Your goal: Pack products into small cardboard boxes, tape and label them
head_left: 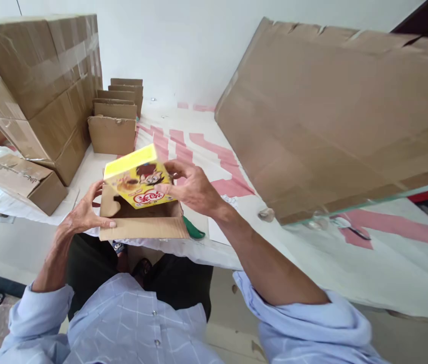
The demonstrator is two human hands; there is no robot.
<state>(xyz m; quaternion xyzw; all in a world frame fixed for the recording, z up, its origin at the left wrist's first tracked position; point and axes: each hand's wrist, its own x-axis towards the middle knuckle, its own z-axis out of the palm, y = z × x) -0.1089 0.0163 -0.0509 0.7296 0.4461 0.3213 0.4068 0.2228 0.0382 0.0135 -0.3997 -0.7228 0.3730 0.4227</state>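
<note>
I have the right hand point(193, 187) pinching a rectangular yellow printed box point(138, 177) over the open brown cardboard carton point(141, 229) my left hand point(86, 211) clasps.

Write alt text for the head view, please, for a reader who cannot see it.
A person's right hand holds a yellow printed carton tilted over an open cardboard box, which the left hand grips at the near edge of a white-covered table. A stack of taped cardboard boxes stands to the left.

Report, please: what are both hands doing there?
Right hand gripping yellow box, tilted at mouth of open carton. Left hand holding carton. Green object beside carton, clear of yellow box.
</note>
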